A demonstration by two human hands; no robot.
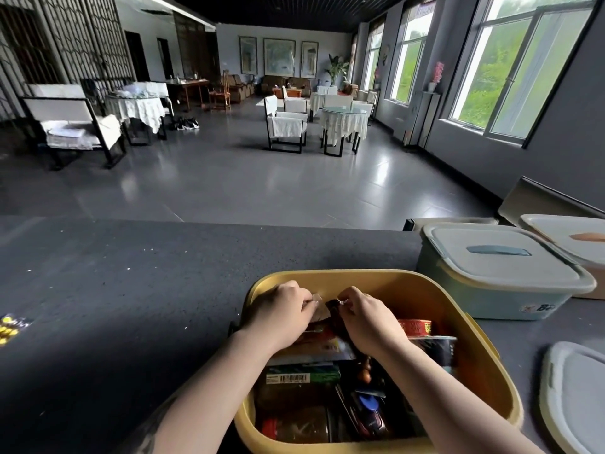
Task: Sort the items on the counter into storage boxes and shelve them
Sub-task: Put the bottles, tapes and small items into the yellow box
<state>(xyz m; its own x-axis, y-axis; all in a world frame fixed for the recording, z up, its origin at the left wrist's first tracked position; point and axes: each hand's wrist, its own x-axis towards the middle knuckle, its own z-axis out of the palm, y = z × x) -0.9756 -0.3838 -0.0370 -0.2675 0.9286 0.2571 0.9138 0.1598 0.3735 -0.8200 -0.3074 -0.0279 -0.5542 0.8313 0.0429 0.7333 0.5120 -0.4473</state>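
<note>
**A:** What are the hands doing?

**B:** Both are reaching into an open yellow plastic storage box [484, 365] sitting on a dark speckled counter [131, 283]. The left hand [281, 309] is curling its fingers around the edge of a small pale packet [319, 306], and the right hand [366, 319] is pinching a small dark object [334, 303]; I cannot tell what it is. The fingertips of the two hands are almost meeting over the box's far end.

**A:** What is lying under the fingers?

**B:** Packed goods: a red round tin [415, 327] just right of the right hand, a green carton with a barcode [301, 376] below the left wrist, and a brown jar with a red cap [294, 427] nearest the person. Beyond the right fingers, a lidded pale green plastic box [491, 283] is standing on the counter, and a loose white lid [576, 398] is lying to the right.

**A:** What might go wrong?

**B:** The box is looking crowded. Pressing the pinched pieces down carelessly could be wedging them above the rim, so the lid may not seat. A weak pinch could be dropping the dark object between the packages.
</note>
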